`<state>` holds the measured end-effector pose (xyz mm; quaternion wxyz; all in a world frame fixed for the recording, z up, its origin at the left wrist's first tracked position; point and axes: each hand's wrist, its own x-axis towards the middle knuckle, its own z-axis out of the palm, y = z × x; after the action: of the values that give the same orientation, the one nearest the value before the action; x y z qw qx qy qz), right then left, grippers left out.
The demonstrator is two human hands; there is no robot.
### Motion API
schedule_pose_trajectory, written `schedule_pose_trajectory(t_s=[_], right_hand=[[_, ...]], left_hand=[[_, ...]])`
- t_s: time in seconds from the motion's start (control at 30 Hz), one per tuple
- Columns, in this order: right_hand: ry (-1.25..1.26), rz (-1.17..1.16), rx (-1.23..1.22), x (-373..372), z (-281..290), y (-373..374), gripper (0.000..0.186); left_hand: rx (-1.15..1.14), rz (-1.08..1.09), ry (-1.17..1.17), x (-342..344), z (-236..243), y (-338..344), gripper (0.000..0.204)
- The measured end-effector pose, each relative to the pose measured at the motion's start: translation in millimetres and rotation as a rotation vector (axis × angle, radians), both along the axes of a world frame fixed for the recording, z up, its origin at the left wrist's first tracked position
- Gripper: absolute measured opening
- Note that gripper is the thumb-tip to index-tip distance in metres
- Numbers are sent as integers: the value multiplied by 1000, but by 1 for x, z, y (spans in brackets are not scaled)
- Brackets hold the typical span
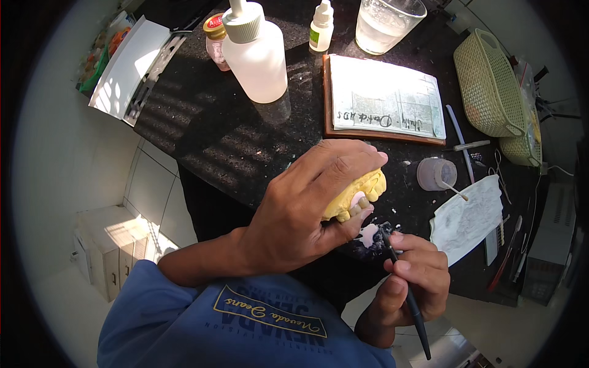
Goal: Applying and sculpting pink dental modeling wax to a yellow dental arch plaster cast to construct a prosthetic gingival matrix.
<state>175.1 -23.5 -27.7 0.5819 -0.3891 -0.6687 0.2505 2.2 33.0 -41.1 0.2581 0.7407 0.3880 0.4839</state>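
Note:
My left hand (297, 199) is wrapped round a yellow dental cast (370, 182), with fingers over its top and the thumb below. Tooth-coloured crowns and a pink patch show on the side facing right. Lower and to the right, my right hand (423, 273) pinches a slim dark-handled tool (413, 314) between thumb and fingers. The tool slants, its upper end at a pale pink smear (369, 235) on the dark worktop's near edge; whether it touches the smear I cannot tell. What kind of tip it has is too small to make out.
A white squeeze bottle (256, 61), a small dropper bottle (321, 29) and a glass of liquid (385, 27) stand at the back. Beyond my hands lies a brown-framed tile (388, 101). Rightward are a small cup (432, 173), a stained cloth (463, 221) and a woven basket (488, 86).

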Motion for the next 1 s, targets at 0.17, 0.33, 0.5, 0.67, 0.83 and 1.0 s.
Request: schedule_pose_trajectory(t_s=[0.17, 0.33, 0.5, 0.67, 0.83, 1.0], right_hand=[[55, -96, 18, -16, -5, 15, 22], [-49, -118, -9, -12, -6, 11, 17], [104, -120, 2, -17, -14, 10, 17], [205, -50, 13, -12, -15, 12, 15], [160, 5, -15, -11, -13, 13, 16], [152, 22, -23, -10, -12, 13, 16]], left_hand=[[54, 12, 57, -2, -3, 1, 39], [74, 23, 85, -2, -5, 0, 39], [165, -20, 85, -3, -8, -1, 37], [193, -48, 96, -4, -9, 1, 36], [198, -54, 90, -5, -10, 1, 37], [216, -53, 107, -5, -9, 2, 37]])
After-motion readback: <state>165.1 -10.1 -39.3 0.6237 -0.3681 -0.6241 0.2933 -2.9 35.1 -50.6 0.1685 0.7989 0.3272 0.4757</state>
